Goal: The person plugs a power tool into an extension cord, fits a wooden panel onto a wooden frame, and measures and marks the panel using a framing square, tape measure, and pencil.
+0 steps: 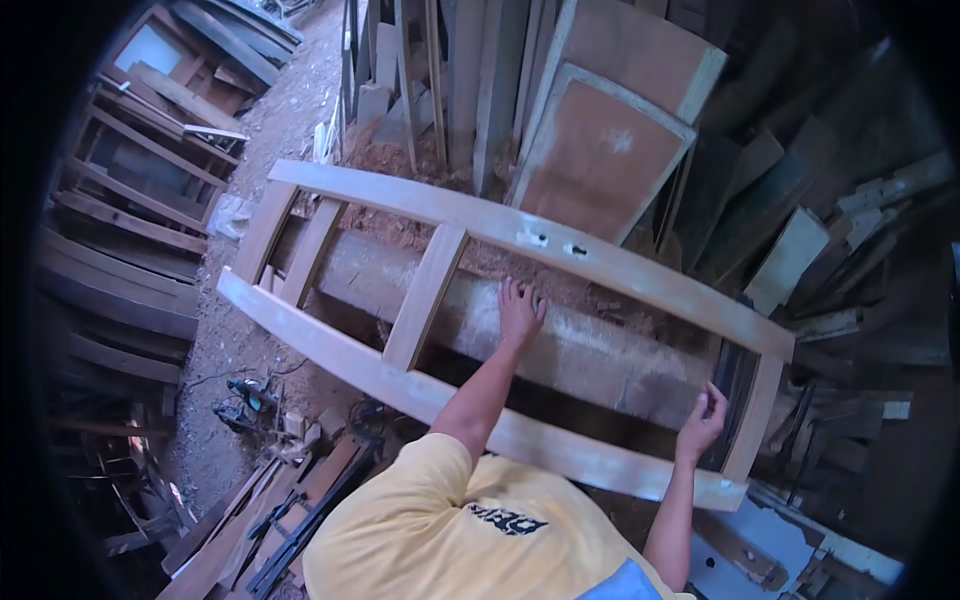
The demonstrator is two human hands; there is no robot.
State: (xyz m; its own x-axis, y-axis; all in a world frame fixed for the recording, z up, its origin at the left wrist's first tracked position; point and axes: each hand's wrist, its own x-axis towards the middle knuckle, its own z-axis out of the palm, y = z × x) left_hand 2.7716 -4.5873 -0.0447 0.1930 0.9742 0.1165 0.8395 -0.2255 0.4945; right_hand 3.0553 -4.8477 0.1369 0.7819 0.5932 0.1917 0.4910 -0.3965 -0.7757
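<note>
A long wooden frame [440, 270] with several crosspieces lies across a worn wooden bench [610, 355] in front of me. Two dark holes show in its far rail. My left hand [521, 312] is over the bench surface, inside the frame's large opening, right of the middle crosspiece; its fingers are apart and it holds nothing. Near the right end of the same opening, my right hand [704, 428] is raised with fingers curled and thumb near the fingertips. Whatever it may hold is too small to make out.
Wooden panels [610, 150] and upright boards [495, 90] lean behind the bench. Stacked frames [130, 230] line the left side. A power tool [250, 395] lies on the dusty ground at lower left, near loose strips of wood [270, 510]. More boards fill the right.
</note>
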